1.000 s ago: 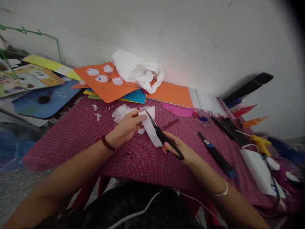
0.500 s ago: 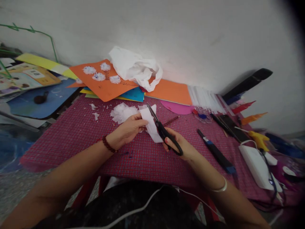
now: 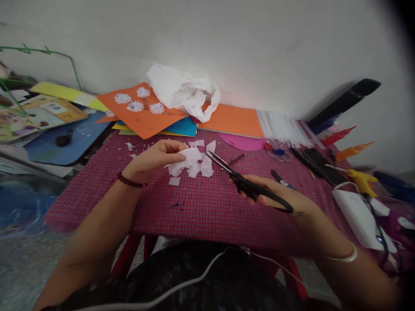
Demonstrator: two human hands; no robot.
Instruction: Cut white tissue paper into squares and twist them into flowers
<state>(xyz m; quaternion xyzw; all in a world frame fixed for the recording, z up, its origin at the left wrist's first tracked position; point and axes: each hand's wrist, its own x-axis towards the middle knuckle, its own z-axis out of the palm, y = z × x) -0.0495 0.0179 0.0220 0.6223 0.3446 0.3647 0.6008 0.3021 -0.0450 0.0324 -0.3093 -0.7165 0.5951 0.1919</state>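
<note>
Between the thumb and fingers of my left hand (image 3: 158,157) is a white piece of thin paper (image 3: 192,154). Under and beside it lie several cut white paper pieces (image 3: 207,166) on the checked cloth. My right hand (image 3: 275,194) is closed around the handles of black-handled scissors (image 3: 240,179). The scissors' blades point up and left, parted slightly, with their tips by the right-hand paper pieces. A small loose paper square (image 3: 174,181) rests nearer to me.
Orange sheets with white flower shapes (image 3: 136,108) and a crumpled white bag (image 3: 181,90) lie at the back. A dark pencil (image 3: 237,159) lies behind the scissors. To the right are a yellow glue gun (image 3: 361,181), a white box-like item (image 3: 353,214) and a black phone (image 3: 324,168).
My right hand has drawn the scissors away to the right from the paper. My left hand has shifted left with its piece, and several cut pieces now show on the cloth.
</note>
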